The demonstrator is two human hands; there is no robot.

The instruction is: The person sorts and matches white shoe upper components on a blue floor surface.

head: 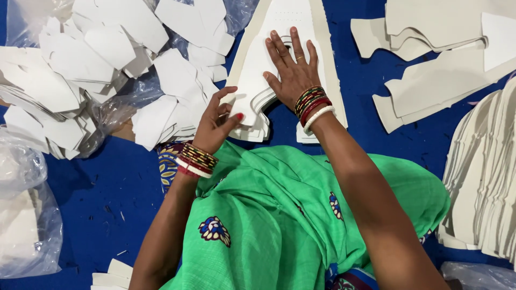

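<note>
My right hand [293,70] lies flat, fingers spread, pressing on a stack of white cut pieces [252,86] that rests on a large cream board [328,48]. My left hand [215,123] pinches the lower left edge of the top white piece between thumb and fingers. Both wrists wear red and gold bangles. A green patterned cloth [279,215] covers my lap below the hands.
A loose heap of white cut pieces [107,59] lies on clear plastic at upper left. Cream shapes [441,64] lie at upper right, and a fanned stack [484,177] sits at right. Plastic bags [21,215] sit at left on the blue floor [107,182].
</note>
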